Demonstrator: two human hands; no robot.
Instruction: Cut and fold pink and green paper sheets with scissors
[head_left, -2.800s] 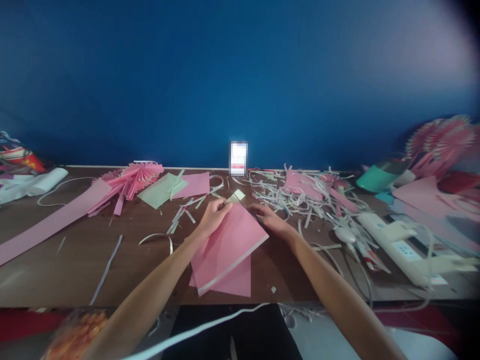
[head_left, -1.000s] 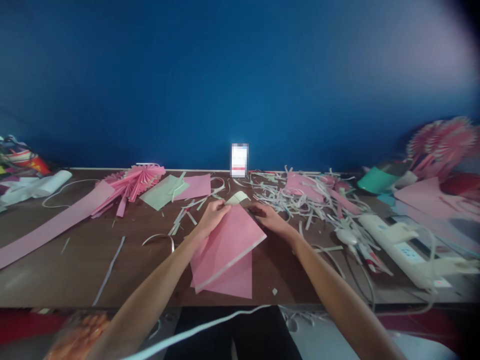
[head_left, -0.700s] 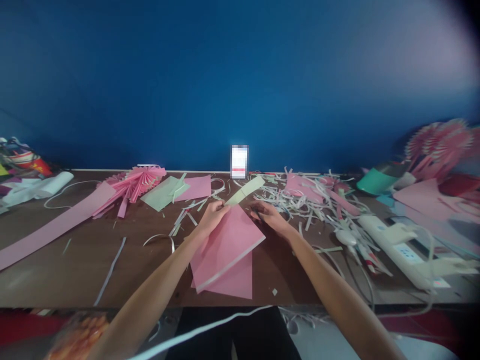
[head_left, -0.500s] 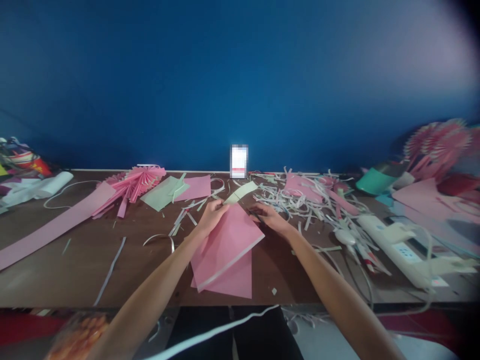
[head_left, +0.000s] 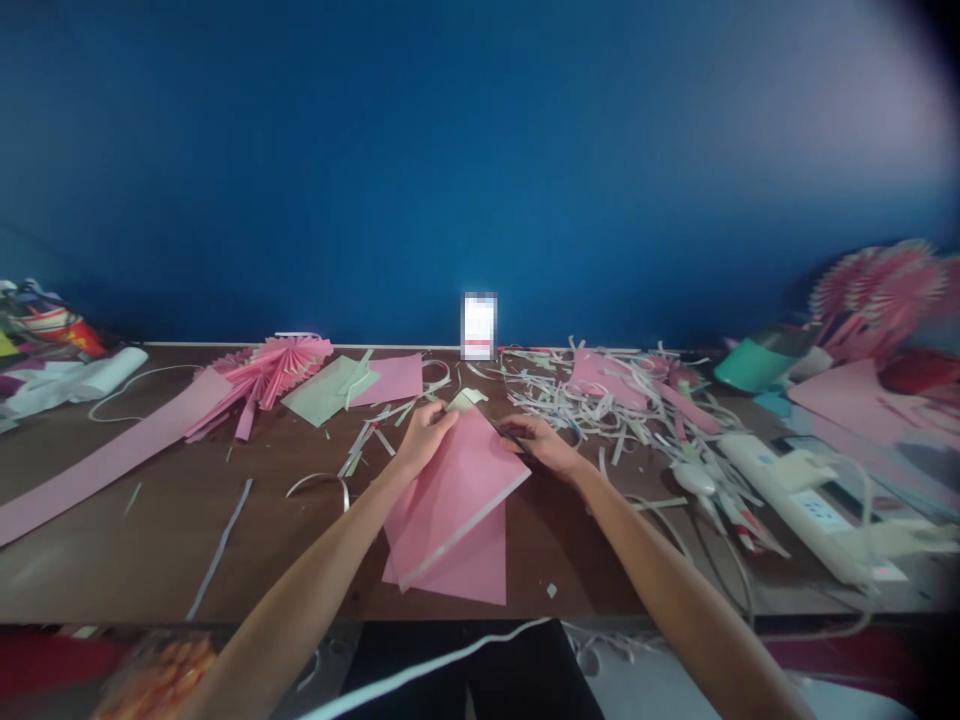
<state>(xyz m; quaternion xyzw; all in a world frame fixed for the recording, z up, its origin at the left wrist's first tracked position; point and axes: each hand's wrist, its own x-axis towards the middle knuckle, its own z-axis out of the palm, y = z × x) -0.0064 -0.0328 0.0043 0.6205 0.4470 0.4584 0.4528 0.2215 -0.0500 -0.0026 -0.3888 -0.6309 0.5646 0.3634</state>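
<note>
A folded pink paper sheet (head_left: 457,490) lies on the brown table (head_left: 150,540), over a second pink sheet (head_left: 472,575). My left hand (head_left: 424,432) is closed in a pinch on the sheet's far corner, where a short pale green strip (head_left: 466,398) sticks up. My right hand (head_left: 544,445) rests at the sheet's right corner, fingers curled around a thin dark tool (head_left: 504,432) that points at the pinched corner. I cannot tell exactly what the tool is.
Pleated pink fan (head_left: 262,365), long pink strip (head_left: 97,460) and pale green sheet (head_left: 330,388) lie to the left. A heap of paper offcuts (head_left: 607,390), a white power strip (head_left: 802,495), a teal object (head_left: 750,360) and pink fans (head_left: 885,280) are on the right. A small white card (head_left: 478,325) leans on the blue wall.
The pale green strip stretched out long toward the upper right, then drew back to a short stub at my left fingertips. Both hands stayed almost in place.
</note>
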